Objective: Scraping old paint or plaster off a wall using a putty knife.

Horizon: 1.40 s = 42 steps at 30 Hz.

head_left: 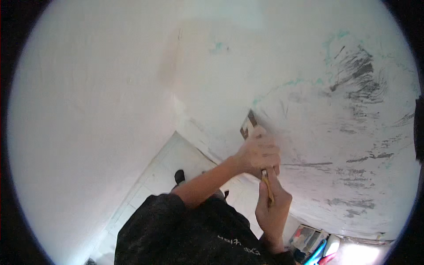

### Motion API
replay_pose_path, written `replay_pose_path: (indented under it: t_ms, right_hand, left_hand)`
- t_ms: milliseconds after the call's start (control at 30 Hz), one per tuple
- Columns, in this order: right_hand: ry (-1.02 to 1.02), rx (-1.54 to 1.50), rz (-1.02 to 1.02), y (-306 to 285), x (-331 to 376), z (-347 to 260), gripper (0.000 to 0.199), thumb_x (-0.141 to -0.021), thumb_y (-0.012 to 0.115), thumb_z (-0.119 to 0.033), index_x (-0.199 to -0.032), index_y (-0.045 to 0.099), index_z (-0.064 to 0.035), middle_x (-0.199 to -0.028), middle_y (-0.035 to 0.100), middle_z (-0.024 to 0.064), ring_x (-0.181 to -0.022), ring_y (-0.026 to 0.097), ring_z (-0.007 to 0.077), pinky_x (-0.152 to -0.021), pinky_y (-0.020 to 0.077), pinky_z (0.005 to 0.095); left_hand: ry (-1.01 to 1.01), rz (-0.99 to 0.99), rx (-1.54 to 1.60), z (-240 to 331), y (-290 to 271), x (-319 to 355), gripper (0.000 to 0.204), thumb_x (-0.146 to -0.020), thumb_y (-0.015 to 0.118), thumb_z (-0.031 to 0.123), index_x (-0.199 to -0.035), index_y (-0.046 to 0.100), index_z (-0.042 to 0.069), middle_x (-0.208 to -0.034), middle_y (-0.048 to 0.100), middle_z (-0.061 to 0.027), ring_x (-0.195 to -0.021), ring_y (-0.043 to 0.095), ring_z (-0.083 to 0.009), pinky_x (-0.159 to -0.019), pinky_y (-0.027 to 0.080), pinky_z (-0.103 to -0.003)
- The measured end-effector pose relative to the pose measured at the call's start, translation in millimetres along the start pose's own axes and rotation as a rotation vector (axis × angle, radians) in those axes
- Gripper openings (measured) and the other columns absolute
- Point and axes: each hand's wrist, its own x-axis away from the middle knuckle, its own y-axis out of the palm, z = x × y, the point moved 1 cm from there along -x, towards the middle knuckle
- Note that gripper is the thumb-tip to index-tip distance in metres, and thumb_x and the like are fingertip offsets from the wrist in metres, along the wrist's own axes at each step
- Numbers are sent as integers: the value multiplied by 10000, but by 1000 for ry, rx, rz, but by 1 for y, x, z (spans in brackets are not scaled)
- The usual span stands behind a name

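Note:
My left hand (260, 152) is closed around a scraper (245, 132), just behind its flat blade. The blade, dark with a pale patch across it, is at the white wall (221, 84), close to the corner. Just below, my right hand (274, 205) grips a yellow handle (268, 192) with a pale end by the left hand. Whether this handle belongs to the scraper or to a second tool, I cannot tell. To the right of both hands, dark smears (357, 73) and streaks mark the wall, with faint green traces along their upper border.
Another white wall (84, 110) meets this one at a corner on the left. Below is a pale tiled floor (165, 163) with a dark shoe (179, 177) on it. A box of mixed items (307, 238) stands at the lower right, beside a blue object (317, 252).

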Motion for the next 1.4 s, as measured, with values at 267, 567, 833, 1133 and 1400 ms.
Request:
replay_pose_path:
  t_ms: [267, 567, 833, 1133, 1400]
  right_hand:
    - [-17, 51, 59, -4, 3, 5, 440, -910, 571, 17, -1347, 542, 60, -829, 663, 266, -669, 680, 244, -635, 514, 325]
    - [-53, -20, -12, -1, -1, 1, 448, -906, 590, 4, -1351, 538, 27, -869, 656, 289, -756, 712, 373, -637, 522, 362]
    - [-143, -8, -5, -2, -6, 1, 440, -915, 581, -1, -1353, 541, 17, -927, 670, 284, -766, 707, 387, -651, 525, 382]
    - [47, -53, -17, -8, -1, 5, 474, -899, 583, 35, -1368, 516, 42, -844, 656, 258, -664, 674, 339, -605, 501, 335]
    - [91, -140, -29, -8, -8, 1, 457, -932, 521, 16, -1389, 516, 25, -849, 665, 226, -729, 582, 134, -665, 477, 300]
  left_hand:
    - [28, -24, 12, -2, 9, -1, 259, -525, 728, 268, -656, 523, 178, -719, 493, 38, -794, 528, -169, -755, 344, -394]
    - [32, 41, 116, -5, 4, -1, 231, -644, 719, 147, -624, 490, 165, -647, 464, 35, -602, 447, -168, -663, 301, -377]
    - [59, -94, 37, -7, 2, -4, 311, -459, 668, 323, -685, 519, 172, -750, 485, 48, -781, 520, -178, -778, 357, -414]
    - [96, -153, 91, -7, 12, -1, 361, -425, 683, 334, -705, 532, 167, -762, 497, 46, -782, 528, -171, -755, 372, -393]
    - [101, -123, -2, -9, 5, -10, 238, -555, 690, 265, -692, 512, 186, -744, 506, 70, -764, 525, -137, -741, 369, -360]
